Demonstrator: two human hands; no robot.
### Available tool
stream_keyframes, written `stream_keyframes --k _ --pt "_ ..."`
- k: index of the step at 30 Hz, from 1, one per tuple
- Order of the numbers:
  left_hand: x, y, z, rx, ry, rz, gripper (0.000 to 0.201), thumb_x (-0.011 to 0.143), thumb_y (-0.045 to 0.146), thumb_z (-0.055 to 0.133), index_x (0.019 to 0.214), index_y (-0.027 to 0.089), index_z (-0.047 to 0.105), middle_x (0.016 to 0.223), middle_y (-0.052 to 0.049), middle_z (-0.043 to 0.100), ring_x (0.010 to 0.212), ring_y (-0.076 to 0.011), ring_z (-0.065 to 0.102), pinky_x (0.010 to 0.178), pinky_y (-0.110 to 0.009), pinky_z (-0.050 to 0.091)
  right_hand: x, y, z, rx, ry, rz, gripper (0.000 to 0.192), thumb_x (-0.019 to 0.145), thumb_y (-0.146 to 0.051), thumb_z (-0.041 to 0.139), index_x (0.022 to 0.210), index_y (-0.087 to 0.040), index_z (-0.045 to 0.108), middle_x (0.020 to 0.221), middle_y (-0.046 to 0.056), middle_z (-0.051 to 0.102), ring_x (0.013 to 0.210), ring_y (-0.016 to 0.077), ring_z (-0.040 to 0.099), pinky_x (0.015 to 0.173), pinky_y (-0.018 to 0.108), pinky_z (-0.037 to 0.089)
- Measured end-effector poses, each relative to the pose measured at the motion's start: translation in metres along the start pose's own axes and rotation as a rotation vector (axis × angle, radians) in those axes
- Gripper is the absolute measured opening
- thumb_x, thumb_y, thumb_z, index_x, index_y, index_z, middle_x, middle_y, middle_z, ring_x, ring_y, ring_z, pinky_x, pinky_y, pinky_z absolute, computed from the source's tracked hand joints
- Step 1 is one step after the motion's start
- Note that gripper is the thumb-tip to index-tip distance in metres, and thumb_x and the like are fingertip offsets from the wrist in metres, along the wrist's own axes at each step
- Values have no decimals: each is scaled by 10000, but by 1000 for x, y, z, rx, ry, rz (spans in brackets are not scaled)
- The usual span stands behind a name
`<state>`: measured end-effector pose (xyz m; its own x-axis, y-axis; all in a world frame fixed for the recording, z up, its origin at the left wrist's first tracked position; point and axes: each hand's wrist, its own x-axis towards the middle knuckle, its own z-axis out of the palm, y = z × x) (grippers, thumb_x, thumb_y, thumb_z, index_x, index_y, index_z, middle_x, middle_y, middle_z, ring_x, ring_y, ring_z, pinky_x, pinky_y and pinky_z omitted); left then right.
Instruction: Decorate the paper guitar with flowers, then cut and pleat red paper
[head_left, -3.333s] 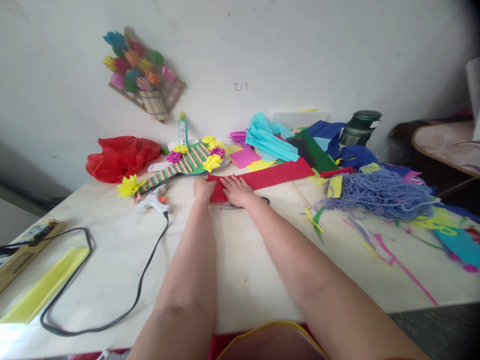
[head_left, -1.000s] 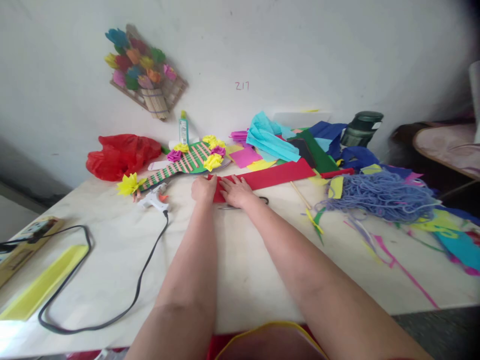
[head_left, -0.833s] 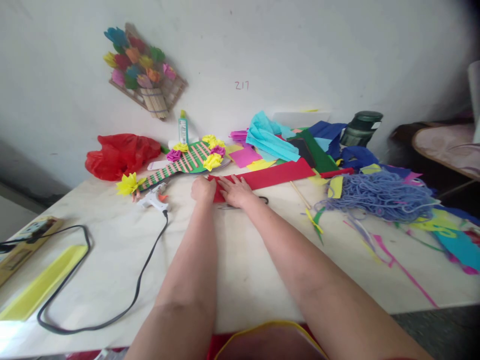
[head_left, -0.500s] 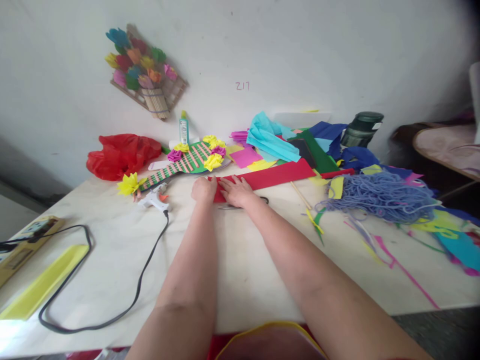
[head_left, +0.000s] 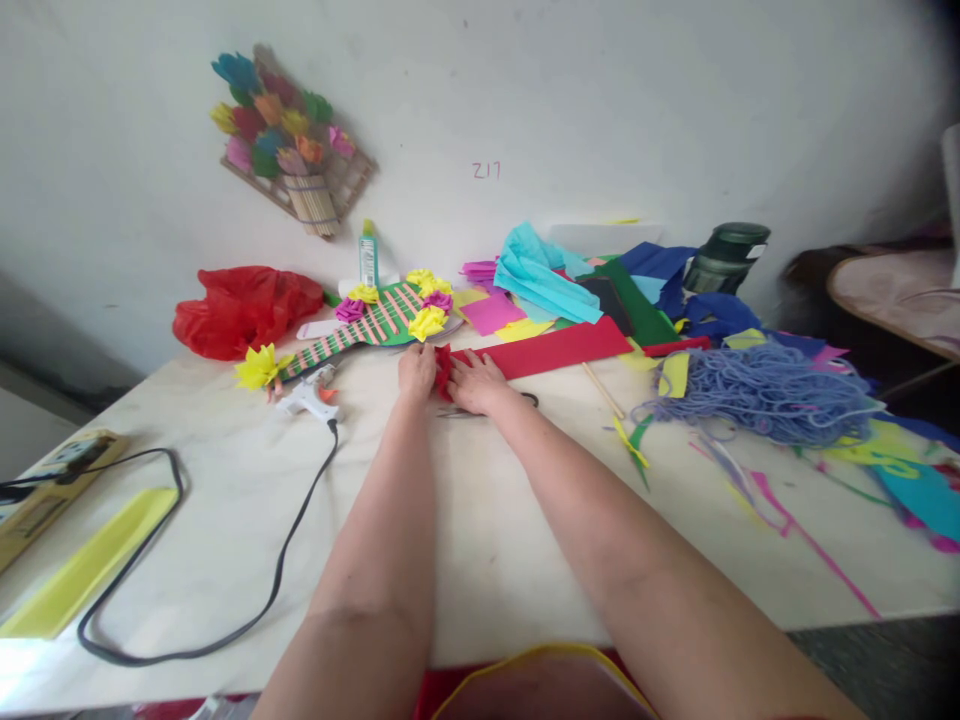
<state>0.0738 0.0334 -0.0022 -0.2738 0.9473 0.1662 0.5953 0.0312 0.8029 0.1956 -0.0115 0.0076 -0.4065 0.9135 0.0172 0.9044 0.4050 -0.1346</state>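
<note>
A long strip of red crepe paper lies across the table, its left end bunched and crumpled between my hands. My left hand is closed on that end, fingers curled round the paper. My right hand lies flat on the strip with its fingers apart, pressing it down. Under my right wrist are scissors, mostly hidden; part of the blades and a dark handle show. Behind my hands rests a green guitar-shaped craft piece with pink strips and yellow and purple paper flowers.
A white glue gun with a black cord lies at left, near a power strip and a folded yellow sheet. A blue yarn heap, coloured paper and a dark green jar are at right.
My left hand has moved slightly right, toward my right hand. The red paper between them, flat before, is now gathered and crumpled. My right hand has stayed nearly still.
</note>
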Motion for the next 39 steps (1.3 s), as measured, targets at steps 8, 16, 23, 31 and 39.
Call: stream_keyframes --k 8,16,23,31,39 --pt "-4 7 -3 201 -66 60 222 716 209 512 877 141 647 874 -89 679 832 -175 610 739 -253 429 0 -1 1 -13 6 7 551 880 -323 209 1386 -147 336 1444 55 335 1345 314 170 1068 526 143" --pt "0 3 0 212 -125 48 278 718 239 535 950 134 647 927 -106 683 839 -172 618 720 -239 439 1 1 3 18 26 22 585 867 -325 222 1403 -98 280 1468 95 275 1356 288 164 1081 498 128" --pt "0 3 1 237 -132 63 294 727 233 526 969 123 654 943 -108 685 850 -166 623 738 -227 434 3 2 5 94 19 80 665 831 -334 290 1413 -25 195 1501 113 151 1379 240 112 1109 436 82" --pt "-5 9 -2 291 -172 88 304 696 157 512 942 122 686 899 -109 693 832 -180 628 730 -237 437 6 16 -5 340 -39 46 731 796 -307 376 1446 -131 91 1520 55 56 1389 228 45 1117 432 67" --pt "-6 12 -3 283 -174 68 313 688 156 493 928 119 692 822 -106 695 806 -189 633 704 -242 445 7 19 -4 441 128 18 494 922 -416 194 1287 -251 484 1488 -19 226 1347 195 244 1103 399 190"
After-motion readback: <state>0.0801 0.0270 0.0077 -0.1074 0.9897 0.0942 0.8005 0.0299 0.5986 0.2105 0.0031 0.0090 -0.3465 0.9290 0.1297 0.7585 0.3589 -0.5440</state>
